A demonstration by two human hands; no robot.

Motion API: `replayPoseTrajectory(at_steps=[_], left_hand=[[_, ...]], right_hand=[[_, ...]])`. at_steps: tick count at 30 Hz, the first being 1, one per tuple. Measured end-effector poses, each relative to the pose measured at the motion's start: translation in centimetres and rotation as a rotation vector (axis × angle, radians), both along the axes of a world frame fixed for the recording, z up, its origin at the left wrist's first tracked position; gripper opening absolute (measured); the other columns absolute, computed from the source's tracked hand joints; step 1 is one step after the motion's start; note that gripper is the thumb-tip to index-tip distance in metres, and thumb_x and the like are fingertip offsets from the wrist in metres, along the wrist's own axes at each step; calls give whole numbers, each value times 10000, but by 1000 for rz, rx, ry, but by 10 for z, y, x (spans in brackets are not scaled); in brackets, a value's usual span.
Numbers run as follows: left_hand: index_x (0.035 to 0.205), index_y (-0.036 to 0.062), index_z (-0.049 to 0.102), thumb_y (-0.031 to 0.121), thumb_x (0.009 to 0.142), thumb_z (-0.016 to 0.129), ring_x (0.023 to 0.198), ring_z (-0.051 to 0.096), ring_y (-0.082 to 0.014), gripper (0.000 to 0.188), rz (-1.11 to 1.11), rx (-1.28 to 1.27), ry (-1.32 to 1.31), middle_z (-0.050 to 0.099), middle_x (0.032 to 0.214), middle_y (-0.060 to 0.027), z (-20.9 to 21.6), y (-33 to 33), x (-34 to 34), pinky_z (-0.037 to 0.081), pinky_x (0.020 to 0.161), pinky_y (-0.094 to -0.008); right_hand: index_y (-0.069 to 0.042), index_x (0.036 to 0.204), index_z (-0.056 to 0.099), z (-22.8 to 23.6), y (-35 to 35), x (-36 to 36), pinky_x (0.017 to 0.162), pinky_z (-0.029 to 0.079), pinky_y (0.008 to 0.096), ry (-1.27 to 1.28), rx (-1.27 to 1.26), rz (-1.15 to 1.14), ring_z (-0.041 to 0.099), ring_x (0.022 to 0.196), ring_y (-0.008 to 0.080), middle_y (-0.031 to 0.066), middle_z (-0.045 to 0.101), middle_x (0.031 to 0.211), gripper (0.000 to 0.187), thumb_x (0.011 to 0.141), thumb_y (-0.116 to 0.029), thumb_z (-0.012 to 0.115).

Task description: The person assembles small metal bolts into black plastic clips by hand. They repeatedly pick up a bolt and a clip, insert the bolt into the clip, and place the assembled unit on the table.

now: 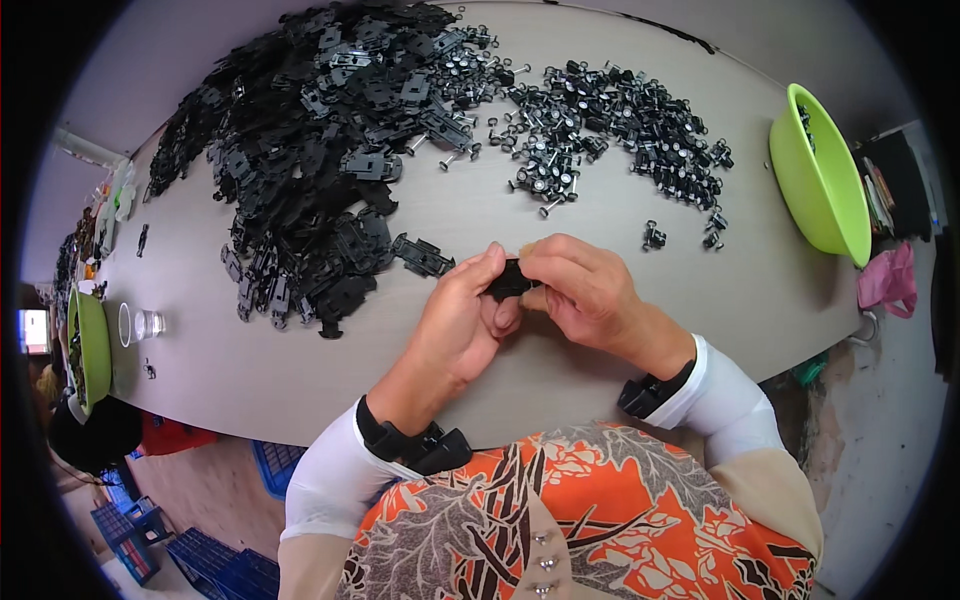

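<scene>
Black part (507, 281) in left fingers (507, 316) and right fingers (552, 268)

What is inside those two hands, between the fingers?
A black piece shows between the left hand and the right hand. Fingers cover its ends, so its full outline, and whatever else the right fingertips may pinch, cannot be seen.

Soft, even light falls across the pale desk (740, 285) here, leaving only faint shadows around the hands (585, 290), which appear reasonably sharp. Beyond them, metal pieces (650, 115) glint; ahead to their left, a black pile (300, 110) swallows detail. Far left of them, a small patch (35, 322) glares white. Fisheye distortion bows the desk's edges, and blackness rings the view.
</scene>
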State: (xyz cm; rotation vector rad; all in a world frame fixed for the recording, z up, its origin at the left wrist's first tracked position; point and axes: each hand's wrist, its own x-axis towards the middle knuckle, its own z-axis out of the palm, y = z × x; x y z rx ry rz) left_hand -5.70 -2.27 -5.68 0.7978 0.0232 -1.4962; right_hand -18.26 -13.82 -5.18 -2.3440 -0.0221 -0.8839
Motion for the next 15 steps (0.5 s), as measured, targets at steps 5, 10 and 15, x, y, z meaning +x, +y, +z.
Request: replayPoseTrajectory(at_steps=[5, 10, 15], left_hand=[[888, 58, 551, 297, 961, 515, 495, 448, -108, 252, -55, -42, -109, 555, 715, -26, -1, -3, 1, 327, 446, -232], [974, 27, 562, 212, 942, 552, 559, 578, -128, 188, -86, -99, -277, 596, 767, -56, -8, -1, 2, 403, 456, -219], [1069, 5, 532, 168, 934, 552, 651, 662, -182, 213, -97, -57, -301, 637, 861, -104, -2, -3, 8, 551, 542, -253]], right_hand=[[-23, 988, 576, 3, -1, -6, 623, 508, 314, 74, 114, 5, 608, 769, 267, 98, 584, 896, 352, 683, -56, 749], [-30, 996, 577, 16, -11, -29, 646, 516, 330, 122, 140, -90, 613, 747, 278, 113, 584, 969, 321, 718, -68, 731], [-16, 900, 597, 26, -56, -78, 642, 492, 356, 385, -56, -523, 599, 749, 287, 110, 563, 882, 155, 749, 21, 597]])
